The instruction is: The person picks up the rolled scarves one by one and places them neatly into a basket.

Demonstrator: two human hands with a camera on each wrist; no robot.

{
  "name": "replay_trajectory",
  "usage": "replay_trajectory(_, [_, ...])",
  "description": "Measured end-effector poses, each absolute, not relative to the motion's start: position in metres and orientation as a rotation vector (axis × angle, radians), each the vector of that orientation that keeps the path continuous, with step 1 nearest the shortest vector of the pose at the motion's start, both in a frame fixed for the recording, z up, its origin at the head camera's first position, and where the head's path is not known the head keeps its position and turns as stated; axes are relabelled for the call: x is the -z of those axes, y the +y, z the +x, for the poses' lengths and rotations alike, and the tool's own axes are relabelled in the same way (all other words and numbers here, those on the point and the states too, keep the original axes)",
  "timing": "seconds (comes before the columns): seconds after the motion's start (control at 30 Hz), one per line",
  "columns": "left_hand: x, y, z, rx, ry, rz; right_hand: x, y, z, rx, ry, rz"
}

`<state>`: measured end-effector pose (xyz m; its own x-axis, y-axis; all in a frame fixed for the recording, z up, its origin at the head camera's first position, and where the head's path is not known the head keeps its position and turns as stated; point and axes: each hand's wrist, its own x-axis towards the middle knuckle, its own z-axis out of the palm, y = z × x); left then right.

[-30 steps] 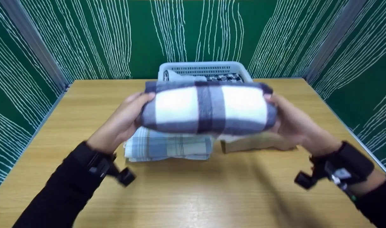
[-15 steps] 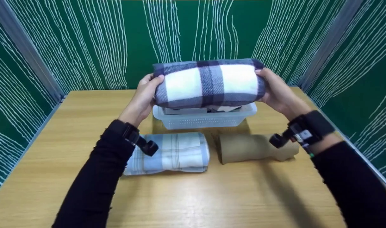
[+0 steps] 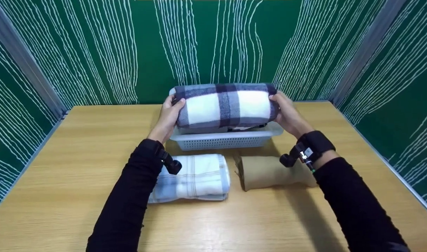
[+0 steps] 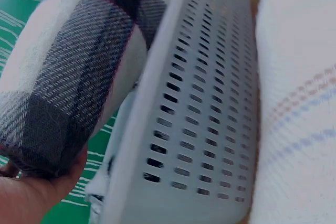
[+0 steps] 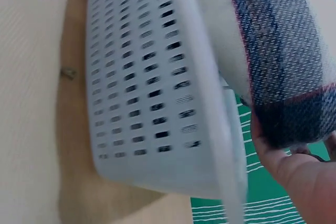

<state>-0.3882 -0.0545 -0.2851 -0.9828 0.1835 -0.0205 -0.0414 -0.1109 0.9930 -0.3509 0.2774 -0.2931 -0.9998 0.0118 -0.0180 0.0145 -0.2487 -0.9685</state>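
Observation:
A thick rolled plaid cloth [image 3: 227, 106], grey, navy and white with a woolly weave, is held level above a pale plastic basket [image 3: 220, 143]. My left hand [image 3: 168, 117] grips its left end, thumb on the near face. At the opposite end, my right hand [image 3: 287, 113] holds it the same way. The left wrist view shows fingers [image 4: 73, 174] under the end of the roll, which overlaps the basket rim. Seen from the right wrist, the roll's other end sits just beyond the rim. Most of the basket's contents are hidden behind the roll.
In front of the basket lie a folded light blue and white checked cloth [image 3: 199, 178] and, to its right, a tan rolled cloth [image 3: 269, 171] with a fringed end. Green walls [image 3: 150, 52] with white lines enclose the wooden table [image 3: 213, 224].
Both hands carried the plaid roll away from me, up and over the basket, then lowered it closer to the basket. The cloths on the table came into fuller view.

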Motion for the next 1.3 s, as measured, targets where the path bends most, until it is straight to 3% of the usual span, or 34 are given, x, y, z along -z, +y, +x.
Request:
replay_trajectory(0.4, [0.303,-0.054,-0.391,-1.947,2.175,0.088,0.307,0.275,-0.350,2.231,2.039,0.022])
replay_trajectory(1.3, [0.309,-0.041,-0.389,-1.534,2.518,0.231,0.304,0.263,-0.352,1.754,2.405,-0.001])
